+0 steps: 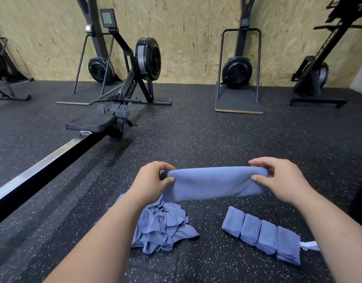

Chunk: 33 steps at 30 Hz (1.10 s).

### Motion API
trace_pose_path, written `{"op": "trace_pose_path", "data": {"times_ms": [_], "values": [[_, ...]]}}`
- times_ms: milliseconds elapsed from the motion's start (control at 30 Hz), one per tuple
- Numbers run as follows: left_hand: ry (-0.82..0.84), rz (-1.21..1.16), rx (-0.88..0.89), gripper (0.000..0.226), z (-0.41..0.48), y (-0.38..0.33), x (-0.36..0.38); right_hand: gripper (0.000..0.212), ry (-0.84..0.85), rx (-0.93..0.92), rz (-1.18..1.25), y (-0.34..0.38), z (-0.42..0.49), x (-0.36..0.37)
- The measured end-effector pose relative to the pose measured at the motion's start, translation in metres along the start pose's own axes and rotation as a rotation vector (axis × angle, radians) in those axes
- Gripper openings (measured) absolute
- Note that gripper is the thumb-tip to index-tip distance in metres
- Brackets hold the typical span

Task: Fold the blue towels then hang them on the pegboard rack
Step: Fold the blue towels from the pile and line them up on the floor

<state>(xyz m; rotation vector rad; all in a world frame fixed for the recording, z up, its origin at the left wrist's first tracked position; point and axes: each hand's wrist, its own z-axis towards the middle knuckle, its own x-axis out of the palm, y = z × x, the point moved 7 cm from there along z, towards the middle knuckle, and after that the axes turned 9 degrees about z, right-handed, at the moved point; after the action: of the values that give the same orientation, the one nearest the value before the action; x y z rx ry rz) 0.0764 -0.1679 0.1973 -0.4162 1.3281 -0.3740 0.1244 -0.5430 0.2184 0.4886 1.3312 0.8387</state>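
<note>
A blue towel [214, 183] is stretched flat in the air between both hands, doubled over along its top edge. My left hand [152, 183] pinches its left end with thumb and fingers. My right hand [282, 179] pinches its right end the same way. Below, on the floor, a crumpled heap of blue towels [163, 227] lies under my left forearm. To the right of it, a row of several folded blue towels [262, 234] lies side by side on the floor. No pegboard rack is in view.
The black speckled rubber floor [206, 135] spreads ahead. A rowing machine [123, 103] with its long rail runs along the left. More exercise machines [237, 72] stand against the wooden wall at the back. A small white tag [310, 246] sticks out beside the folded row.
</note>
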Motion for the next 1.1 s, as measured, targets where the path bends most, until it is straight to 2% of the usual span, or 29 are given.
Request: {"op": "trace_pose_path", "data": {"times_ms": [133, 200, 267, 333, 433, 600, 800, 933, 1033, 1100], "values": [[-0.07, -0.017, -0.034, 0.007, 0.001, 0.003, -0.002, 0.02, 0.009, 0.011, -0.079, 0.001, -0.003, -0.003], [-0.092, -0.177, -0.13, 0.003, 0.002, 0.008, -0.003, 0.013, 0.014, 0.048, 0.11, -0.007, -0.002, -0.002], [-0.08, -0.379, -0.228, 0.015, 0.001, 0.01, -0.002, 0.008, 0.017, 0.097, 0.381, -0.011, -0.002, 0.001], [-0.075, -0.517, -0.3, 0.024, 0.0, 0.01, 0.0, 0.013, 0.036, 0.163, 0.571, -0.015, -0.002, 0.006], [-0.144, -0.597, -0.353, 0.027, 0.0, 0.014, 0.004, 0.021, 0.032, 0.215, 0.689, -0.019, -0.001, 0.018], [-0.294, -0.489, -0.413, 0.028, 0.002, 0.02, 0.004, 0.023, -0.106, 0.232, 0.603, -0.022, 0.0, 0.024], [-0.289, -0.326, -0.446, 0.034, 0.006, 0.029, 0.01, 0.019, -0.17, 0.276, 0.54, -0.027, -0.002, 0.024], [-0.219, -0.391, -0.493, 0.044, 0.006, 0.033, 0.027, 0.022, -0.163, 0.327, 0.526, -0.038, -0.005, 0.026], [-0.085, -0.575, -0.531, 0.062, 0.005, 0.028, 0.046, 0.026, -0.173, 0.363, 0.496, -0.041, -0.007, 0.025], [-0.021, -0.642, -0.493, 0.075, 0.006, 0.012, 0.052, 0.028, -0.212, 0.346, 0.422, -0.037, -0.004, 0.02]]}}
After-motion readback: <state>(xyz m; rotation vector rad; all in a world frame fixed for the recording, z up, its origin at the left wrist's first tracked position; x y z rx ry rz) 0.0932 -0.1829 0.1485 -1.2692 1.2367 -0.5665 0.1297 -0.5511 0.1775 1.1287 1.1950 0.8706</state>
